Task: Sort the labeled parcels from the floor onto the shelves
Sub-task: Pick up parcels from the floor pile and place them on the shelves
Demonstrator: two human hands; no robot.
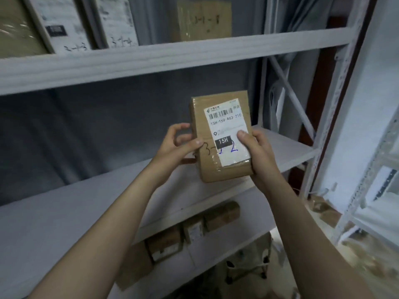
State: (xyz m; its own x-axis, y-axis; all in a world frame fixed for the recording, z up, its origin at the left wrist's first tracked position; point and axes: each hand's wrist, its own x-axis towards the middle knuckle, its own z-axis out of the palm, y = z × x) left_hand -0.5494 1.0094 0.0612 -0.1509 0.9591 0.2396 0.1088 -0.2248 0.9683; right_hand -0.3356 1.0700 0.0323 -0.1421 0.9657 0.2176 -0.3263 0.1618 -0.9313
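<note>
Both hands hold a small brown cardboard parcel wrapped in clear tape [220, 137], upright and tilted a little, in front of the middle shelf. The left hand [179, 145] grips the parcel's left edge: its thumb lies across the front face beside a handwritten "3-", while its fingers curl around toward the back. The right hand [259, 152] clasps the lower right edge and corner, its thumb pressed on the white printed shipping label [228, 130] stuck to the front, its fingers wrapped behind out of sight. The label carries a barcode, the code "15H-159-A03-210", a black block reading "15H" just left of the right thumb, and a blue handwritten "2" below that thumb.

Beneath and beyond both hands runs the pale grey metal shelf board [86, 201], bare where it shows; the parcel's bottom edge is near it, but whether it touches I cannot tell. Above the hands, the upper grey shelf [151, 59] bears several parcels standing on edge: white-labelled ones [71, 24] up and to the left of the left hand, marked by hand, and a brown box [203, 20] straight above, its marking blurred. Below the forearms, on a lower shelf, small brown cardboard boxes [194, 229] stand in a row. To the right of the right hand rises the white slotted shelf upright [336, 108] with diagonal bracing.
</note>
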